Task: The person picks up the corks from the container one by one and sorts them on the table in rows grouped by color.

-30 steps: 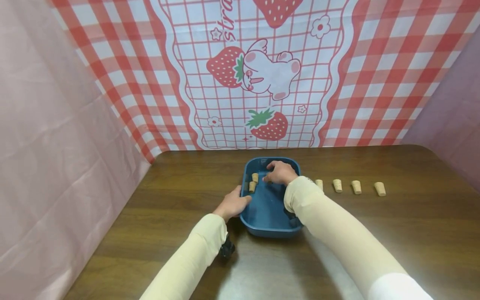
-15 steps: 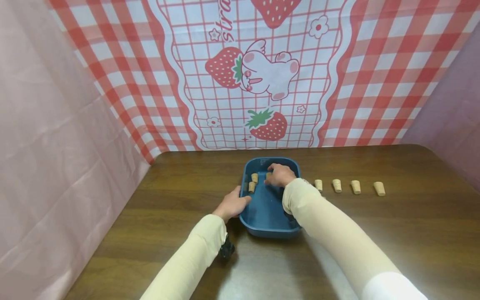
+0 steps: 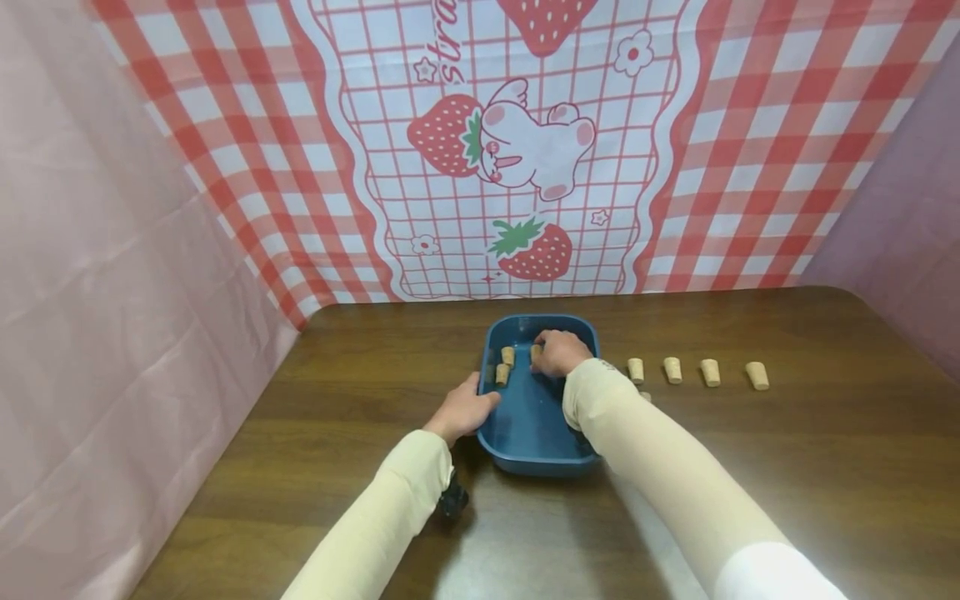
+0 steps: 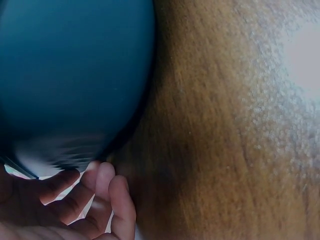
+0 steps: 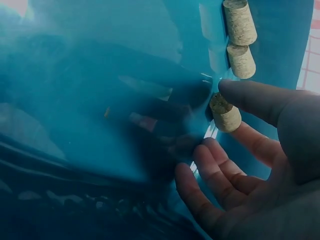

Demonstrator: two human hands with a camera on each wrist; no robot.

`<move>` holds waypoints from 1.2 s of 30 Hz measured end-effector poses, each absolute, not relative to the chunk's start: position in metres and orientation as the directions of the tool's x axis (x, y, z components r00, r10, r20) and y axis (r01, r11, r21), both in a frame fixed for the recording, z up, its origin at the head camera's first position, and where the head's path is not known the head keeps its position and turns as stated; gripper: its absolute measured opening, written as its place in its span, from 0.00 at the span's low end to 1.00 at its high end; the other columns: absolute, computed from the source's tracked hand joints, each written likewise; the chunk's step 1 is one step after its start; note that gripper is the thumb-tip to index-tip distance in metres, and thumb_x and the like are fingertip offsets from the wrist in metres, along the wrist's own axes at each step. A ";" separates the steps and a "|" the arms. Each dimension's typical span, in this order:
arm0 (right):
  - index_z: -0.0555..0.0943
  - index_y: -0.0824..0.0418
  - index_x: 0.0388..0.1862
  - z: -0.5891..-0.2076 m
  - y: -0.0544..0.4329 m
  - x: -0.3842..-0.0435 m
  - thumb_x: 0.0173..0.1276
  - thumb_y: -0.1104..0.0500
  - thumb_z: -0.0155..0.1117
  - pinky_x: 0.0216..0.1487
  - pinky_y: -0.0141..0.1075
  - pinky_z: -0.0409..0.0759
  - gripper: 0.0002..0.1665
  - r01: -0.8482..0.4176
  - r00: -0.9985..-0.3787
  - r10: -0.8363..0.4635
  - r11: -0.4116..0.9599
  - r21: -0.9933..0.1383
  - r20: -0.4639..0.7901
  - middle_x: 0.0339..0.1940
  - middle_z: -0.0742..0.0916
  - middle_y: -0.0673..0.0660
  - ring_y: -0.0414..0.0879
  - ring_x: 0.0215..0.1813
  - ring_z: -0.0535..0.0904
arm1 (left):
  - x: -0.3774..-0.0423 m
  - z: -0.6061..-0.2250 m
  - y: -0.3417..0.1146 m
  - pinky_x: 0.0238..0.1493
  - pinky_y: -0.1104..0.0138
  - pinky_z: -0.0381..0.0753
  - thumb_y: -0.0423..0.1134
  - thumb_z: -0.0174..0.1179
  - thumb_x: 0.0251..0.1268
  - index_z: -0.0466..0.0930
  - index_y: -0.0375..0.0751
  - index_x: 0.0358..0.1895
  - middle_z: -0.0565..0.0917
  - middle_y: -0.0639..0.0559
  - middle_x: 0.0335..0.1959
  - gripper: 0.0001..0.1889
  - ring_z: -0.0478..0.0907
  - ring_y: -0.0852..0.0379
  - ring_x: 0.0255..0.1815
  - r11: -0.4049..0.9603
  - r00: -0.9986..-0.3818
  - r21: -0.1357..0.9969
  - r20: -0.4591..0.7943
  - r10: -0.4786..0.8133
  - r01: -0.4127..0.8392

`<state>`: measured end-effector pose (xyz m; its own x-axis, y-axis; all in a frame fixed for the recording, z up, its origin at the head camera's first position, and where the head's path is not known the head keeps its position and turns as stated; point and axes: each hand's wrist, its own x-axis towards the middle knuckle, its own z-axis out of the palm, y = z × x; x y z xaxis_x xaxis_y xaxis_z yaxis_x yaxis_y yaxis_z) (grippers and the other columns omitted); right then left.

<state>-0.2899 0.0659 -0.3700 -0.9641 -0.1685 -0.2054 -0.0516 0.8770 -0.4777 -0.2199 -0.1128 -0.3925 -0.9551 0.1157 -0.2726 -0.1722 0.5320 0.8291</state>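
Observation:
A blue plastic tray sits on the table. My left hand grips its left side, thumb over the rim; in the left wrist view the fingers lie against the outer wall. Inside the tray, toward the back, my right hand holds a tapered cork stopper between thumb and index finger, with the other fingers loosely bent. Two more cork stoppers lie along the tray's left part, one farther back and a nearer one.
Right of the tray on the wooden table lie several cork stoppers in a row. Another stopper is partly hidden by the right sleeve. A checked strawberry cloth hangs behind the table's back edge.
The right hand's fingers have drawn closer together, and the cork stopper at its fingertips has come into sight. The left hand has stayed on the tray.

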 end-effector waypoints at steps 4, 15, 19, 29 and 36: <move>0.75 0.67 0.68 -0.371 0.067 -0.290 0.71 0.59 0.66 0.66 0.53 0.72 0.29 -0.074 -0.961 -0.184 0.891 -0.448 -0.208 0.68 0.76 0.71 0.64 0.68 0.71 | -0.220 -0.393 -0.113 0.51 0.50 0.83 0.40 0.52 0.74 0.66 0.35 0.72 0.76 0.33 0.64 0.26 0.78 0.42 0.55 0.532 -0.954 0.830 -0.273 0.122 -0.169; 0.78 0.67 0.65 -0.368 0.064 -0.289 0.72 0.58 0.66 0.54 0.51 0.78 0.25 -0.058 -0.961 -0.171 0.892 -0.449 -0.216 0.58 0.82 0.67 0.59 0.53 0.80 | -0.221 -0.392 -0.114 0.47 0.53 0.83 0.39 0.53 0.71 0.68 0.34 0.69 0.77 0.33 0.62 0.25 0.79 0.44 0.52 0.533 -0.962 0.833 -0.246 0.121 -0.147; 0.77 0.67 0.65 -0.365 0.064 -0.288 0.73 0.57 0.66 0.53 0.51 0.78 0.26 -0.037 -0.957 -0.166 0.882 -0.470 -0.236 0.57 0.83 0.67 0.59 0.53 0.80 | -0.221 -0.392 -0.114 0.47 0.53 0.83 0.39 0.53 0.72 0.68 0.34 0.70 0.76 0.33 0.63 0.26 0.78 0.44 0.53 0.538 -0.959 0.829 -0.256 0.120 -0.154; 0.79 0.67 0.63 -0.345 0.065 -0.284 0.73 0.57 0.66 0.54 0.51 0.78 0.24 -0.079 -0.956 -0.212 0.851 -0.519 -0.203 0.53 0.84 0.65 0.59 0.52 0.80 | -0.221 -0.391 -0.113 0.50 0.50 0.83 0.39 0.53 0.73 0.68 0.34 0.70 0.76 0.33 0.63 0.25 0.78 0.42 0.54 0.531 -0.957 0.831 -0.265 0.118 -0.164; 0.74 0.65 0.70 -0.329 0.066 -0.280 0.74 0.55 0.64 0.60 0.53 0.76 0.29 -0.120 -0.947 -0.252 0.851 -0.511 -0.198 0.65 0.79 0.67 0.63 0.64 0.75 | -0.221 -0.393 -0.113 0.52 0.50 0.82 0.40 0.52 0.74 0.66 0.35 0.72 0.75 0.33 0.65 0.26 0.78 0.43 0.56 0.533 -0.953 0.827 -0.280 0.115 -0.179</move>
